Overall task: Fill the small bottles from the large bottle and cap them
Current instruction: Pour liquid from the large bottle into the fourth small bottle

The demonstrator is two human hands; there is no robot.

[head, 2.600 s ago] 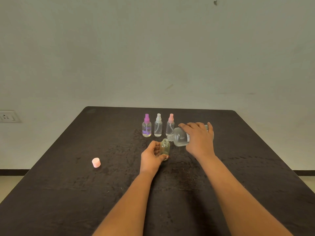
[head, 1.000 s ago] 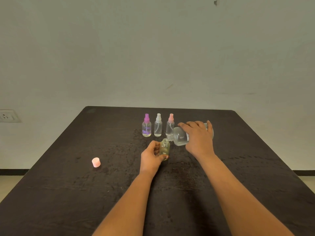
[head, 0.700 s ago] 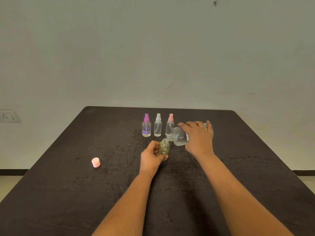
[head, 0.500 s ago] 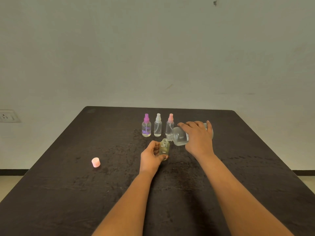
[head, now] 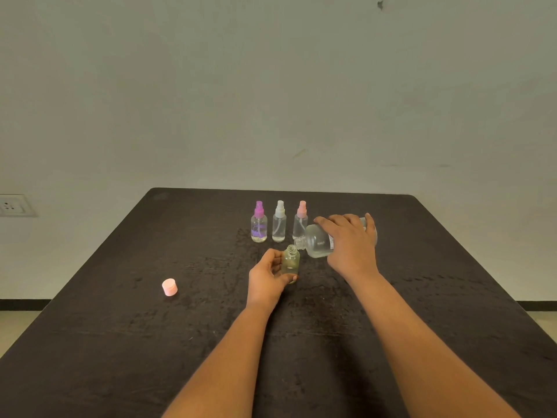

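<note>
My left hand [head: 268, 274] grips a small uncapped bottle [head: 291, 262] that stands upright on the dark table [head: 120, 342]. My right hand [head: 351, 245] holds the large clear bottle [head: 316, 241] tipped on its side, its mouth just above and to the right of the small bottle's opening. Behind them three small spray bottles stand in a row: a purple-topped bottle [head: 259, 222], a white-topped bottle [head: 279, 221] and a pink-topped bottle [head: 300, 220], all with their tops on.
A loose pink cap [head: 169, 287] lies on the table to the left of my hands. A wall socket [head: 12, 205] sits on the wall at the far left. The table's edges slope away on both sides.
Almost nothing has moved; both hands hold the same pose, with the large bottle still tipped over the small bottle.
</note>
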